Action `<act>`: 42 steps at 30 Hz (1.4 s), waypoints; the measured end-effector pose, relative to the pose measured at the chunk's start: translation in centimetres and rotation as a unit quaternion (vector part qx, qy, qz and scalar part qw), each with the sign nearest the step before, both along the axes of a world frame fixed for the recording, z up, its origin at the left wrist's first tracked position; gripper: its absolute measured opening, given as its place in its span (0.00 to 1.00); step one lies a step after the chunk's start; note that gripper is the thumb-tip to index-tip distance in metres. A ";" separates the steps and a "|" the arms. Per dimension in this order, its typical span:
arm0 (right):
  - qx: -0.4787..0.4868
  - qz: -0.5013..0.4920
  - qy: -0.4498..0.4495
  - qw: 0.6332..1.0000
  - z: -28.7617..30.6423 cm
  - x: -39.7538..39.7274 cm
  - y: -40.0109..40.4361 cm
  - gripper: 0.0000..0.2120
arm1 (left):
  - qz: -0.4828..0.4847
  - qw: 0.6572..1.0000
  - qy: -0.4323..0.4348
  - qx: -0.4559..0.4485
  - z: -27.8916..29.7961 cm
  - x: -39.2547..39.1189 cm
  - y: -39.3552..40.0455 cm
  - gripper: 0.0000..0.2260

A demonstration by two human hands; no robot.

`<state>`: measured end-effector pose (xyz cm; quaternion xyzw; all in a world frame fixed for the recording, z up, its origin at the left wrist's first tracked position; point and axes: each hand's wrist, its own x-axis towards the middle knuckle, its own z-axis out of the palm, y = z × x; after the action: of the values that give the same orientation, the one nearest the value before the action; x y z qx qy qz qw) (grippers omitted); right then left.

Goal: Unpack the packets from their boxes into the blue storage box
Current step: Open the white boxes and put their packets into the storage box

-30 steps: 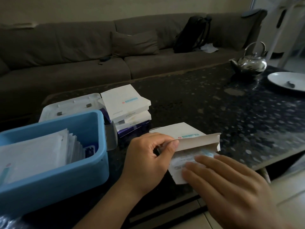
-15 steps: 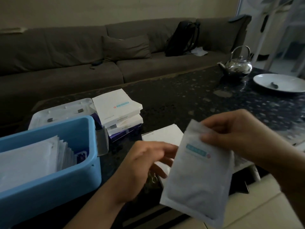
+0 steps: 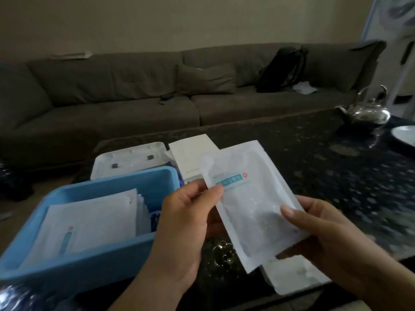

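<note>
Packet [image 3: 253,198] held in both our hands.
Left hand [image 3: 186,223] pinches its top-left edge, right hand [image 3: 323,234] grips its lower right; blue storage box [image 3: 94,261] sits left of our left fingers.

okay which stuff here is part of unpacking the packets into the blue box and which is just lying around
Part of the job: packet held by left hand and right hand; blue storage box; stacked white boxes; white lid.
Lying about: kettle; plate; backpack.

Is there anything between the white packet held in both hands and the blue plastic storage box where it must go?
Nothing visible. The white packet is beside the open blue plastic storage box; only the left hand holding it lies between.
</note>
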<state>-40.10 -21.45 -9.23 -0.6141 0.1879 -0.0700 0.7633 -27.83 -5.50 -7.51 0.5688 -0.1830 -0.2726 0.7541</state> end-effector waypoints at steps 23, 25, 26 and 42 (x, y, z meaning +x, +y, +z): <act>-0.382 0.237 0.109 0.886 6.8 22.7 10.4 0.07 | 0.368 0.923 -0.076 -0.081 4.4 12.9 20.2 0.17; -0.417 0.265 0.111 0.862 6.2 23.5 11.1 0.05 | 0.360 0.926 -0.087 -0.071 4.2 13.1 20.1 0.18; -0.429 0.272 0.112 0.854 6.0 23.7 11.4 0.05 | 0.357 0.927 -0.099 -0.061 4.1 13.2 20.0 0.19; -0.666 0.296 0.049 0.683 4.2 21.2 14.0 0.32 | 0.150 0.712 -0.393 0.562 2.0 13.3 17.6 0.12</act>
<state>-18.89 -7.47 -5.05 -0.9868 -0.0625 0.0834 0.1241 -14.55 12.06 -5.55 0.9635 -0.1880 0.0396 0.1864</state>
